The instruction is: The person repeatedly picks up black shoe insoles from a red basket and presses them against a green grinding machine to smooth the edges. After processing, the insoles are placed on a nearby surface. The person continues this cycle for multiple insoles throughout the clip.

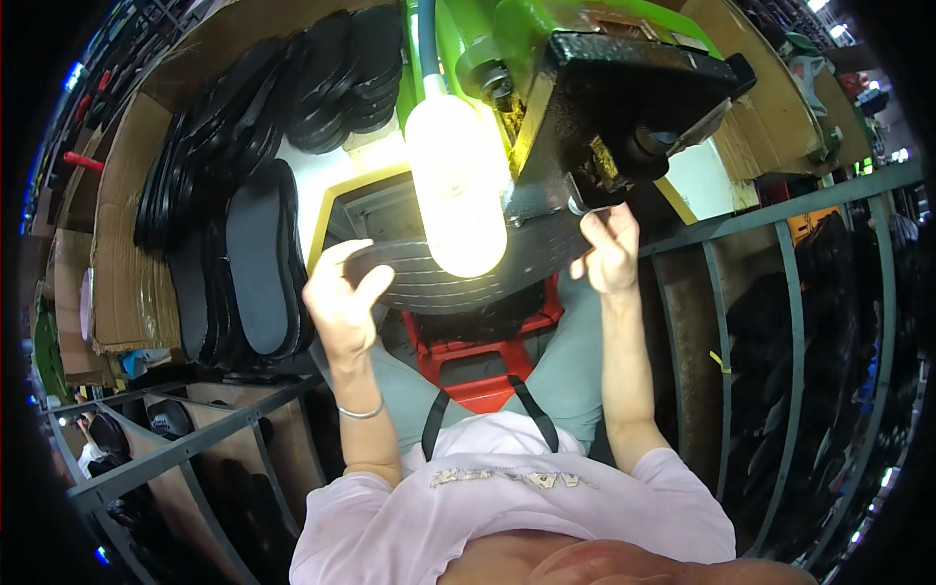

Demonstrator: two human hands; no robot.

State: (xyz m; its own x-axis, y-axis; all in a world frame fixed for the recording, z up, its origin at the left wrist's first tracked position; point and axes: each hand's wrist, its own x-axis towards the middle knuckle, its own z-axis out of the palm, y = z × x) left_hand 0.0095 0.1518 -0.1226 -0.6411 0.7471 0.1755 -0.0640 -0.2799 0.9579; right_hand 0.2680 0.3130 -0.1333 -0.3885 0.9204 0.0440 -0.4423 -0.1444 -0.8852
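A black shoe sole (400, 275) with lengthwise grooves is held crosswise above my lap. Its left end lies in my left hand (341, 302), between thumb and curled fingers. My right hand (611, 255) pinches the right end, close to a small metal part (577, 200) low on the machine. The black machine head (614, 107) hangs over that end, with a green body (531, 24) behind it. A glowing lamp (456, 185) hides part of the sole's middle.
To the left, a cardboard box (122, 214) stands around stacked black soles (341, 78); some show grey faces (263, 258). Metal racks (795, 292) with dark pieces flank me on both sides. Another cardboard box (760, 97) is at the right. Below the sole is a red stool (487, 375).
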